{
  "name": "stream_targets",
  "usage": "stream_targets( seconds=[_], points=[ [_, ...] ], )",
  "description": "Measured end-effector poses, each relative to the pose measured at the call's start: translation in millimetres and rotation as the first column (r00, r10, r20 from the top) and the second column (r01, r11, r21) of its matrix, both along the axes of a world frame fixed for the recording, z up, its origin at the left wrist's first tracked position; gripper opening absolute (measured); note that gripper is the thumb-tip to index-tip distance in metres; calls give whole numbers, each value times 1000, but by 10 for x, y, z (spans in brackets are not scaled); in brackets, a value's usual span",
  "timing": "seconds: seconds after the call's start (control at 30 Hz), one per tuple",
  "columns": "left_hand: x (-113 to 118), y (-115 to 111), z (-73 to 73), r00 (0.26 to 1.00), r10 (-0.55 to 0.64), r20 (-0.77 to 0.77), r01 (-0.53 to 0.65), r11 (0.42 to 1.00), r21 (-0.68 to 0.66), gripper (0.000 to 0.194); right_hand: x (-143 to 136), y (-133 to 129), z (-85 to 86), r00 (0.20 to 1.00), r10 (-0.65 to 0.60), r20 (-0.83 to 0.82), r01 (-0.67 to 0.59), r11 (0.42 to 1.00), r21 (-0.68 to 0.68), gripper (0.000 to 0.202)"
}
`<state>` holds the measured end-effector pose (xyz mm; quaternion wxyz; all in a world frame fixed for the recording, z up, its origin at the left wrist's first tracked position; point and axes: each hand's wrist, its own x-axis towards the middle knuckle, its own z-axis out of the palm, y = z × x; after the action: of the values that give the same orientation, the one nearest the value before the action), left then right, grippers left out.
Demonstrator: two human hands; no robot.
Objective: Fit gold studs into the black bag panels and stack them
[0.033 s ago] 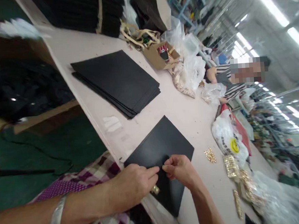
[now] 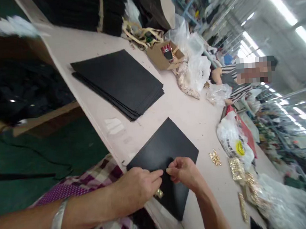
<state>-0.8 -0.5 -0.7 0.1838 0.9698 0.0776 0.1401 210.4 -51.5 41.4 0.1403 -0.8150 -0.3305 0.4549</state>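
A black sheet [image 2: 160, 142] lies on the pale table near its front edge, turned like a diamond. My left hand [image 2: 144, 185] rests on it with fingers closed together; gold-coloured metal pieces [image 2: 159, 193] show just under this hand. My right hand [image 2: 182, 171] is pinched at the middle of the sheet, its fingertips almost meeting the left ones. Whatever sits between the right fingertips is too small to make out. Beyond them lies a stack of black sheets [image 2: 119, 82]. Small gold pieces [image 2: 214, 157] form a loose pile right of the sheet.
On the table [image 2: 173, 106] stand a cardboard box [image 2: 155, 56] and a dark bundle [image 2: 77, 11] at the back. Along the right side are plastic bags [image 2: 229, 130], a gold pack [image 2: 235, 169] and more gold pieces. A person [image 2: 231, 77] in stripes is across the table.
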Motion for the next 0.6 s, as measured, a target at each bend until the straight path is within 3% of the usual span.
stream_targets(
  seconds=[0.2,0.4,0.47,0.53,0.6],
  points=[
    [-13,-4,-7,1000,2,-26,-3,999,-47,39,-49,117,52,999,-42,15,43,996,-81,11],
    [-23,7,-41,1000,13,8,-12,999,-40,47,-39,-88,130,974,-106,201,91,993,79,26],
    [-15,27,-87,1000,25,15,-24,999,-46,50,10,-250,166,896,-142,420,74,982,175,40],
    [0,50,-152,999,34,16,-34,998,-51,51,64,-411,185,769,-176,614,67,978,198,56],
    [11,69,-249,999,31,24,-29,998,-60,52,101,-529,186,722,-202,662,114,978,173,67]
  ],
)
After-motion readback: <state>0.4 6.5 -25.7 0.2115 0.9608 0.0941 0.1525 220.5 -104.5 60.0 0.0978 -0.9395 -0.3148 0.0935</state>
